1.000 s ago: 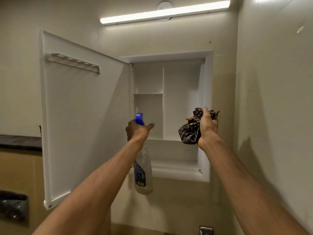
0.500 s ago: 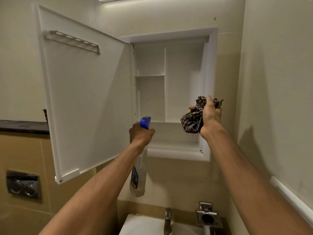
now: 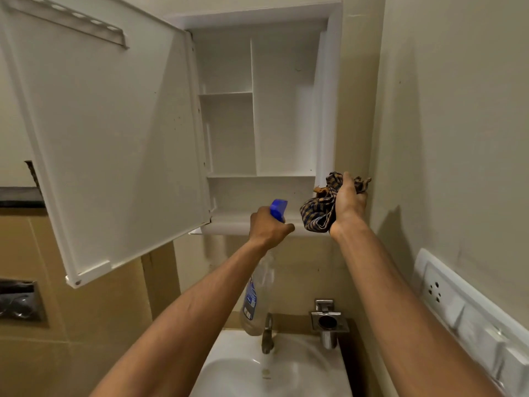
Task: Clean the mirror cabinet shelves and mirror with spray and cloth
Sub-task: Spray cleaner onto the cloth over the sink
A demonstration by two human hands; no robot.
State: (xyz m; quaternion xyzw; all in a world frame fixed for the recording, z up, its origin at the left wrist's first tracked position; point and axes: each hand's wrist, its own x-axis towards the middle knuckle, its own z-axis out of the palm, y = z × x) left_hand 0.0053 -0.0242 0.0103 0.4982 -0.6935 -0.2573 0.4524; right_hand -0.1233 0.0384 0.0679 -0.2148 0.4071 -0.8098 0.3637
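Observation:
The white wall cabinet (image 3: 332, 81) stands open, its shelves bare. Its door (image 3: 108, 133) is swung out to the left, so I see the white back and the mirror side is hidden. My left hand (image 3: 266, 227) grips a clear spray bottle (image 3: 257, 296) with a blue trigger head, held in front of the cabinet's bottom ledge. My right hand (image 3: 347, 204) clutches a bunched dark checked cloth (image 3: 317, 210) at the cabinet's lower right corner, close to the frame.
A white washbasin (image 3: 315, 368) with a metal tap (image 3: 267, 333) lies below. A chrome holder (image 3: 327, 319) sits on the wall beside it. A switch panel (image 3: 463, 310) runs along the right wall. A flush plate (image 3: 17, 302) is at the left.
My view has tilted downward, bringing the basin and tap into sight. Both hands sit lower against the cabinet, now level with its bottom ledge, and the left hand has moved closer to the cloth.

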